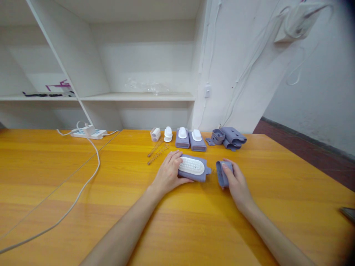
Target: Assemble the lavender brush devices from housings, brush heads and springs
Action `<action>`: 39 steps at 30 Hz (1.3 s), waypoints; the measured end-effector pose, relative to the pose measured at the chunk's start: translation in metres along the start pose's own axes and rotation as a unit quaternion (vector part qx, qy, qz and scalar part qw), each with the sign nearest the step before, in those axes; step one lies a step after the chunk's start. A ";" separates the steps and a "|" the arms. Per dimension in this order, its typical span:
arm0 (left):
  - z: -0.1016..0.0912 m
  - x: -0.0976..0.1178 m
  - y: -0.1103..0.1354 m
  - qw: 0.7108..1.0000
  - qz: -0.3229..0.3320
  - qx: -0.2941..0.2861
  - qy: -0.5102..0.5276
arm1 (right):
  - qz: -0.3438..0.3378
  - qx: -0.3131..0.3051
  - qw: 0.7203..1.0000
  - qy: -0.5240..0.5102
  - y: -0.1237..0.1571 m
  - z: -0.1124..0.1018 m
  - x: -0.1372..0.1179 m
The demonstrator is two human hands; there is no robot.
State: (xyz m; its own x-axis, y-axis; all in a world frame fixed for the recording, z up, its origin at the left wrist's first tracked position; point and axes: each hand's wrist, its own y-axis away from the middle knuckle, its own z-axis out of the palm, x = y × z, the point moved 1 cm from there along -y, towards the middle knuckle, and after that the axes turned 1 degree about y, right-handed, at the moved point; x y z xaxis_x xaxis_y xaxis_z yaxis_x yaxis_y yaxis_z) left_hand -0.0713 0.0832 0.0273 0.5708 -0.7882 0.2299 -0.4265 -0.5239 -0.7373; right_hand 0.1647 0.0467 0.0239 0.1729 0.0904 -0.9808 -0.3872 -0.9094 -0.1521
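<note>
My left hand (171,169) is closed around a grey-purple plastic housing (204,174) with a white oval insert (192,166) on its upper face. That insert carries a bumpy texture. A small tab sticks out from the housing's right end. Across a short gap, my right hand (237,184) grips a shorter, hollow grey-purple sleeve (223,175), its opening turned toward the tab. Between the two parts a thin coil (213,171) shows faintly; how it is attached, I cannot make out.
Behind my hands lie metal springs (158,154), white pieces (168,134), two purple housings with white tops (198,142) and more purple shells (234,137). A power strip (94,134) and white cable (93,179) lie left. A dark object (347,213) sits at the right edge.
</note>
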 end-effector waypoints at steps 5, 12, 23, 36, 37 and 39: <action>0.001 0.005 0.000 1.000 0.017 -0.007 -0.015 | -0.023 -0.034 0.999 -0.014 0.010 0.008 -0.005; 0.000 0.015 -0.001 0.996 -0.088 -0.018 0.018 | 0.046 -0.078 0.994 -0.055 0.021 0.018 -0.009; 0.002 0.017 -0.001 0.985 -0.122 -0.095 -0.075 | 0.039 -0.059 0.996 -0.052 0.015 0.015 -0.003; -0.003 0.021 -0.003 0.998 -0.017 -0.040 -0.038 | 0.031 -0.065 0.997 -0.038 0.007 0.008 0.005; -0.003 0.021 -0.003 0.999 -0.022 -0.032 -0.034 | 0.034 -0.068 0.996 -0.039 0.008 0.009 0.005; -0.004 0.020 -0.002 0.999 -0.025 -0.016 -0.023 | 0.030 -0.060 0.997 -0.041 0.008 0.010 0.006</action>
State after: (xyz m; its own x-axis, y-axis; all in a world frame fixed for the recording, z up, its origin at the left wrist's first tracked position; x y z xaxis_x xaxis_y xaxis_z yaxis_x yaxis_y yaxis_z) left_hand -0.0616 0.0670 0.0364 0.6233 -0.7455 0.2363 -0.4180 -0.5729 -0.7051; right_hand 0.1534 0.0439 0.0151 0.0764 0.0636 -0.9950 -0.2817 -0.9559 -0.0828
